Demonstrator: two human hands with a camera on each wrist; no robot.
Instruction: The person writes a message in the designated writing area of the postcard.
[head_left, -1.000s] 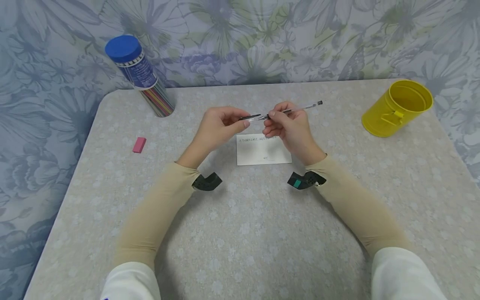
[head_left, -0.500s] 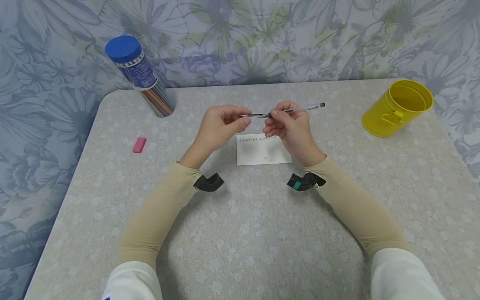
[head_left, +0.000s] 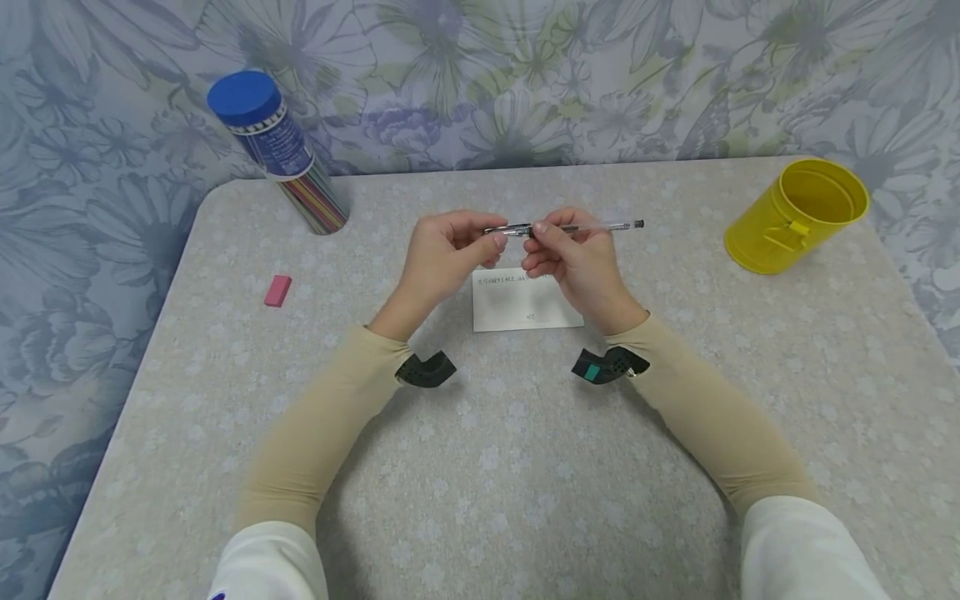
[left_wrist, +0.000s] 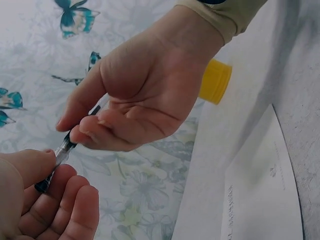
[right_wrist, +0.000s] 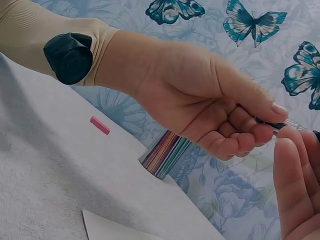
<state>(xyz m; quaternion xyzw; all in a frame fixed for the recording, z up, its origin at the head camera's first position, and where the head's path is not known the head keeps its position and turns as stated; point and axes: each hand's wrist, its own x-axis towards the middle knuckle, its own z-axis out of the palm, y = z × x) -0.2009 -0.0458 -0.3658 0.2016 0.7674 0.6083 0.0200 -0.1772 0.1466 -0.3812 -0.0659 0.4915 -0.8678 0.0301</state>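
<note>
My right hand (head_left: 588, 271) pinches a clear-barrelled pen (head_left: 621, 225) between thumb and fingers, its black end sticking out to the right. Opposite, my left hand (head_left: 447, 254) pinches the clear pen cap (head_left: 517, 230), which is in line with the pen and overlaps its left end. In the left wrist view the cap (left_wrist: 60, 152) shows between both sets of fingertips, with a dark end beside the left fingers (left_wrist: 67, 200). A white card (head_left: 527, 305) with handwriting lies on the table below the hands, its top edge partly hidden by the right hand.
A pink eraser (head_left: 277, 291) lies on the table (head_left: 480, 467) at left. Behind it stands a tall blue-lidded tube (head_left: 281, 150) of coloured sticks. At the right back is a yellow metal pail (head_left: 761, 237). Floral wallpaper (head_left: 510, 75) rises behind the table's far edge.
Pen and cap have come into one line, and the pen has levelled, its right end dropping slightly. My left hand has moved a little to the right, closer to the right hand.
</note>
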